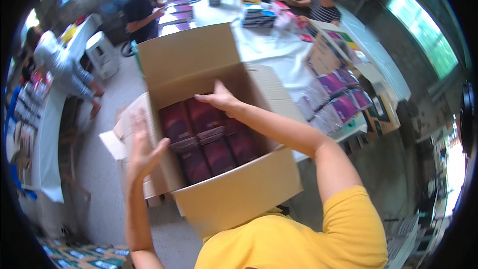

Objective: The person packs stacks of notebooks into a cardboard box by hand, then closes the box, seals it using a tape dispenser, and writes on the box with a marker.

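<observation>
A cardboard box (239, 189) stands before me with its flaps folded outward. Inside it, several dark maroon rectangular packs (219, 157) lie side by side in rows; what they contain cannot be made out. My right hand (222, 100) reaches over the far part of the packs, thumb and fingers apart, with nothing held. At the box's left side is my left hand (144, 144), slightly blurred, fingers spread over the left flap (157, 174). Whether it touches that flap is unclear.
A white-covered table (269, 50) extends beyond the box, bearing book stacks (259, 18). To the right lie purple plastic-wrapped packs (343, 107) near another carton (323, 57). Several people work around. A white stool (102, 55) stands left; printed cartons (82, 255) sit lower left.
</observation>
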Tool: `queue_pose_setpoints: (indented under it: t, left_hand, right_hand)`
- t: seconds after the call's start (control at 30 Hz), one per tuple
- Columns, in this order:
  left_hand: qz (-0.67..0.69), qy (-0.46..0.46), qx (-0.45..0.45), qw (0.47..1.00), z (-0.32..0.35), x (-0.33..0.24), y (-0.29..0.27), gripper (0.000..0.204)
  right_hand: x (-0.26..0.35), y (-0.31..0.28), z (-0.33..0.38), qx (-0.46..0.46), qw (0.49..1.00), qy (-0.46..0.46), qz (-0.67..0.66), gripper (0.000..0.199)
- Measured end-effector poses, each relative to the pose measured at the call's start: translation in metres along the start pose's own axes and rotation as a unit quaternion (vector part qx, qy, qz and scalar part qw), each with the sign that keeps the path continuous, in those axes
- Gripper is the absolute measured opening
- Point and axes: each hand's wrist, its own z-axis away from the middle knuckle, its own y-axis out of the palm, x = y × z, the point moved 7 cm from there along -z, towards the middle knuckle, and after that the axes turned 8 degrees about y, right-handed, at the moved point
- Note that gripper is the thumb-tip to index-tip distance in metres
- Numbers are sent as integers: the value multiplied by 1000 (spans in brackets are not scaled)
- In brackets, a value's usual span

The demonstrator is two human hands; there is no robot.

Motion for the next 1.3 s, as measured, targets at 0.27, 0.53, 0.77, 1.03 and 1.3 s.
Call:
queue_pose_setpoints:
  t: [0.27,0.53,0.77,1.03,1.3]
  left_hand:
    - [452,111,159,871,-104,-251,105,79]
    - [403,-179,443,781,-120,-351,398,102]
    - [348,-115,327,871,-125,-362,432,101]
    - [237,322,233,887,-64,-450,275,91]
    - [147,280,111,942,-57,-408,154,137]
  right_hand:
    - [-14,-235,271,-410,804,-391,-183,38]
    - [-254,-369,260,-428,724,16,-541,80]
    - [-258,-373,237,-361,742,-72,-560,42]
    - [-253,-355,318,-109,636,-324,-692,67]
    - [-102,-264,298,-91,756,-225,-607,83]
